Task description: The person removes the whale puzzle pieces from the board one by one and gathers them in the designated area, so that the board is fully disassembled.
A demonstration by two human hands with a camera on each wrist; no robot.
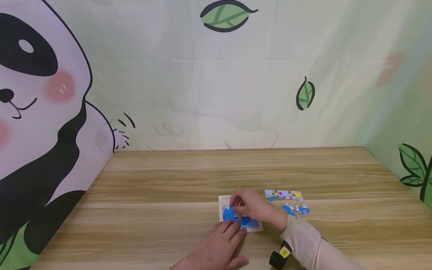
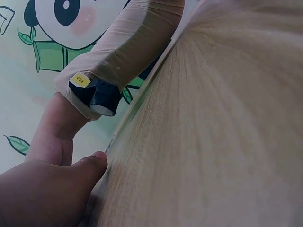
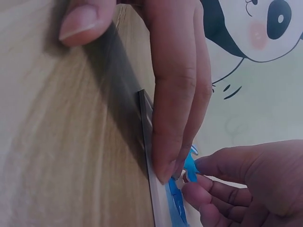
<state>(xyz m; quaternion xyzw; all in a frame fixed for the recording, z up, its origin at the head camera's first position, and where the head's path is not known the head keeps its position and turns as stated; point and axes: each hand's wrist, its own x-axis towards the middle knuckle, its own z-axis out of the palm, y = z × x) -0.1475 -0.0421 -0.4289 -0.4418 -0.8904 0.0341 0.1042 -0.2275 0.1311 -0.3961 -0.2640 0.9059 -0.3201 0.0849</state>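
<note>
A square wooden puzzle board [image 1: 221, 202] lies on the table with blue picture pieces [image 1: 249, 222] in its lower part. Over its upper right, my right hand [image 1: 252, 205] pinches a blue jigsaw piece [image 3: 191, 168] between thumb and fingers, close to the board. My left hand [image 1: 221, 245] lies at the board's near edge, its fairly straight fingers [image 3: 173, 94] touching the frame and the pieces by it. In the left wrist view, only the back and thumb of the left hand [image 2: 52, 191] show. The right hand covers part of the board.
Right of the board lie an upper row of loose jigsaw pieces [image 1: 283, 194] and several blue and white pieces [image 1: 297, 209] below it. A wrist camera [image 1: 280, 257] sits by the right sleeve [image 1: 303, 240]. A printed wall [image 1: 202, 93] stands behind the wooden table [image 1: 152, 210].
</note>
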